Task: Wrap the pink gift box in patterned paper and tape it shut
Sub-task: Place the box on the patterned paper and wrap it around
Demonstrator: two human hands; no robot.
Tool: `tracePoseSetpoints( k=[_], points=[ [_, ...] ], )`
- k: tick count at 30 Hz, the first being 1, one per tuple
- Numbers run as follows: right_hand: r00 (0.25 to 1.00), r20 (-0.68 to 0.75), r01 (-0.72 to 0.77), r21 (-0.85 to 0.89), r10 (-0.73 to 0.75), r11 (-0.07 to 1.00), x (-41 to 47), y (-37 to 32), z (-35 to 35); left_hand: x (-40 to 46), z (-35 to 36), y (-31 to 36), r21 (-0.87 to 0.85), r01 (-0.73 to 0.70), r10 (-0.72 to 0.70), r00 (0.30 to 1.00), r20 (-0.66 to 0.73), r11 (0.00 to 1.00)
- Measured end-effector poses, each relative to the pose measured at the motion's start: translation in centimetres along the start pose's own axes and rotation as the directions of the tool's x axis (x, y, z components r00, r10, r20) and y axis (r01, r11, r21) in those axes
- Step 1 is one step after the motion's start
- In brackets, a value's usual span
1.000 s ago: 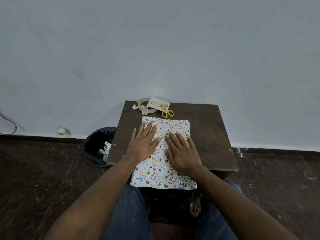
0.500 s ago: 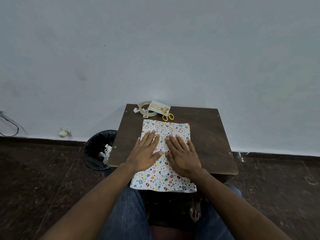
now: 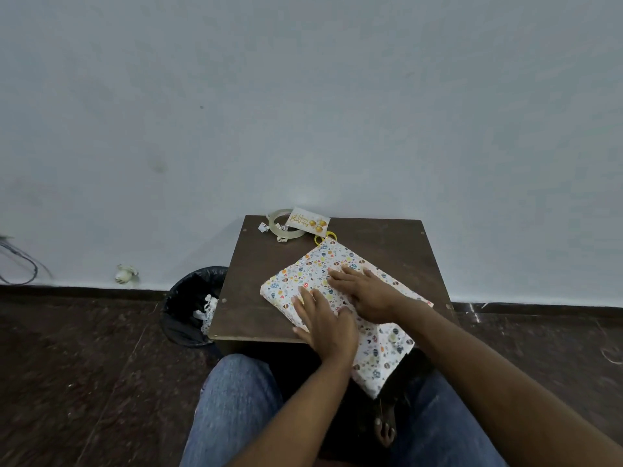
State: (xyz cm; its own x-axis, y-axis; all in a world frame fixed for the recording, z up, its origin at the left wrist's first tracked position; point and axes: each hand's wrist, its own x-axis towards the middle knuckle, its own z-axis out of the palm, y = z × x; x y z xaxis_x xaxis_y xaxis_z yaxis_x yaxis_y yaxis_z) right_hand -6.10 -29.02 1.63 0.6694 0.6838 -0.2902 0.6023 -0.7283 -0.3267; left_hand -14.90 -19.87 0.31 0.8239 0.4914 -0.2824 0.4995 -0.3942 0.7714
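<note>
The pink gift box itself is out of my sight, covered by the patterned paper (image 3: 313, 267) that lies turned at an angle across the near right part of the dark bench (image 3: 387, 244). One corner of the paper points to about one o'clock, touching the yellow scissors (image 3: 326, 236); the opposite end hangs off the bench's near edge toward five o'clock, above my knees. My left hand (image 3: 325, 323) lies flat on the paper near the bench's front edge, its grip spread, fingers straight and pointing to eleven o'clock. My right hand (image 3: 365, 291) rests just beside it at two o'clock, also spread, palm down, fingers straight and aimed at about ten o'clock; the two hands touch or nearly touch where my left thumb meets the right palm. At the far edge of the bench, at twelve o'clock, sits a roll of clear tape (image 3: 286, 224) with a birthday card (image 3: 308, 222) overlapping its right side. On the floor at nine o'clock from the bench stands a black bin (image 3: 188, 298) with paper scraps in it.
</note>
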Motion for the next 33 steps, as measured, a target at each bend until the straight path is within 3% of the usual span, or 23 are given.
tracePoseSetpoints(
  k=[4,6,9,11,13,19,26,33],
  points=[
    [0.998,0.030,0.052,0.016,-0.052,0.999,0.3,0.2,-1.7,-0.9,0.7,1.7,-0.278,0.092,-0.094,0.996,0.003,0.956],
    [0.999,0.003,0.042,-0.022,-0.042,0.999,-0.1,0.1,-1.6,-0.6,0.0,1.4,-0.275,0.041,-0.057,0.997,-0.050,0.961],
    [0.991,-0.107,-0.084,-0.098,0.074,0.992,-0.7,-0.9,-0.3,2.3,-2.0,-0.3,0.109,-0.134,0.152,0.972,-0.178,0.985],
    [0.969,-0.182,-0.183,-0.073,0.168,0.980,-1.1,-2.2,0.9,5.2,-3.9,-1.4,0.345,-0.177,0.230,0.966,-0.121,0.922],
    [0.943,-0.225,-0.252,-0.009,0.244,0.968,-1.2,-3.7,2.2,7.7,-5.9,-1.7,0.416,-0.180,0.217,0.975,-0.043,0.891],
    [0.863,-0.378,-0.292,0.169,0.335,0.941,-0.4,-4.8,5.0,13.3,-8.5,-2.0,0.080,0.016,-0.030,0.984,0.176,0.997],
    [0.882,-0.371,-0.289,0.062,0.291,0.955,-0.4,-4.2,5.4,13.4,-8.6,-2.9,-0.017,0.018,-0.014,0.978,0.207,1.000],
    [0.940,-0.261,-0.227,0.004,0.220,0.974,-0.7,-3.1,4.3,11.9,-9.0,-3.7,-0.040,0.027,-0.020,0.983,0.181,0.999]
  ],
)
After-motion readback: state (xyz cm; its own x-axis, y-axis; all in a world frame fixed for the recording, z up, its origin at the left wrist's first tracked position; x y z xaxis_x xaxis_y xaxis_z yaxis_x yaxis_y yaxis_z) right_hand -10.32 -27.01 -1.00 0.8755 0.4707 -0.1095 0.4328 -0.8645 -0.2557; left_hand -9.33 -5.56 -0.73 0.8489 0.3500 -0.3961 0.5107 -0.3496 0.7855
